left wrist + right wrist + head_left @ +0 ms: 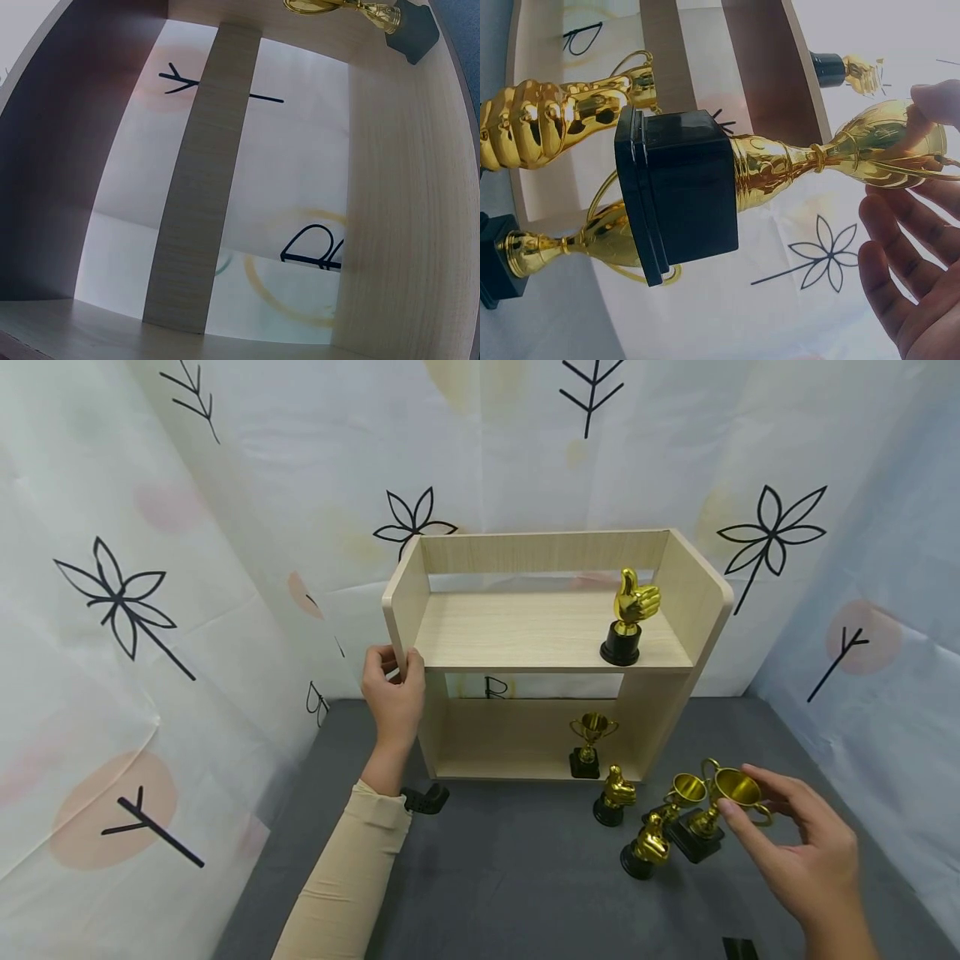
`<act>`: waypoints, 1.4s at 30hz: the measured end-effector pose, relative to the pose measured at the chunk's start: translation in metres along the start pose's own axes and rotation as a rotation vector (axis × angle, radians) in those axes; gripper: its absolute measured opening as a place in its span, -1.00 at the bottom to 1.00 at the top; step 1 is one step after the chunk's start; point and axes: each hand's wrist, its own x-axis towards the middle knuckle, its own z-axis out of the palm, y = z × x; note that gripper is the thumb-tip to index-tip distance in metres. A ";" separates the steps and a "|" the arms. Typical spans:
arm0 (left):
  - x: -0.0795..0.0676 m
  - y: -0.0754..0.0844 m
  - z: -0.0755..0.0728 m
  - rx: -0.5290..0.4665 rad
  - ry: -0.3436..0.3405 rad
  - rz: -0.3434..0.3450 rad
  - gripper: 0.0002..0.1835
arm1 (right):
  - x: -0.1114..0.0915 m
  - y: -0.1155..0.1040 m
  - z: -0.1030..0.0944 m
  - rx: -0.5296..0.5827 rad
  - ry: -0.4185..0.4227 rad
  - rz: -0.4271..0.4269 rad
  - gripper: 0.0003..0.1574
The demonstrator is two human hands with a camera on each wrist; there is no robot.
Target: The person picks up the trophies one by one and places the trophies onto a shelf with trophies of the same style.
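Note:
My right hand pinches a gold cup trophy by its bowl, thumb on one side and fingers on the other. The trophy's black square base tilts toward the camera in the right wrist view, its cup between the fingertips. Under and beside it, a smaller gold cup trophy and a thumbs-up trophy stand on the table. Over at the shelf, my left hand grips the front edge of the left side panel of a two-tier wooden shelf. The left wrist view shows the shelf's inside, without the hand.
A thumbs-up trophy stands on the upper tier, toward the right. Below, a cup trophy is on the lower tier. Another thumbs-up trophy stands just before the shelf. Patterned cloth surrounds the grey table.

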 end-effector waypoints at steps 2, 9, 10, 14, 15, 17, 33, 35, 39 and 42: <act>0.000 0.000 0.000 0.000 0.001 0.002 -0.77 | 0.001 0.000 0.001 0.015 0.000 -0.014 -0.29; 0.000 0.000 0.000 0.006 0.000 0.009 -0.77 | 0.003 -0.001 0.004 0.041 -0.005 -0.045 -0.28; 0.000 -0.001 0.000 0.006 -0.001 0.009 -0.77 | 0.003 -0.002 0.005 0.038 -0.009 -0.039 -0.28; 0.000 -0.002 0.000 0.008 0.000 0.007 -0.77 | 0.004 -0.002 0.008 0.056 -0.012 -0.038 -0.27; 0.000 -0.002 0.000 0.009 0.000 0.005 -0.77 | 0.004 -0.002 0.008 0.061 -0.012 -0.040 -0.26; 0.000 -0.002 0.000 0.009 -0.001 0.003 -0.77 | 0.004 -0.001 0.010 0.072 -0.008 -0.058 -0.25; -0.001 0.000 -0.001 0.031 -0.014 -0.004 -0.77 | 0.007 0.000 0.013 0.124 -0.022 -0.134 -0.22; -0.001 0.000 -0.001 0.029 -0.014 -0.007 -0.77 | 0.008 0.001 0.015 0.135 -0.024 -0.144 -0.22; -0.001 0.000 -0.001 0.022 -0.015 -0.004 -0.78 | 0.008 0.000 0.017 0.145 -0.034 -0.146 -0.23; -0.001 0.000 -0.001 0.020 -0.017 0.001 -0.79 | 0.008 -0.003 0.019 0.150 -0.043 -0.146 -0.23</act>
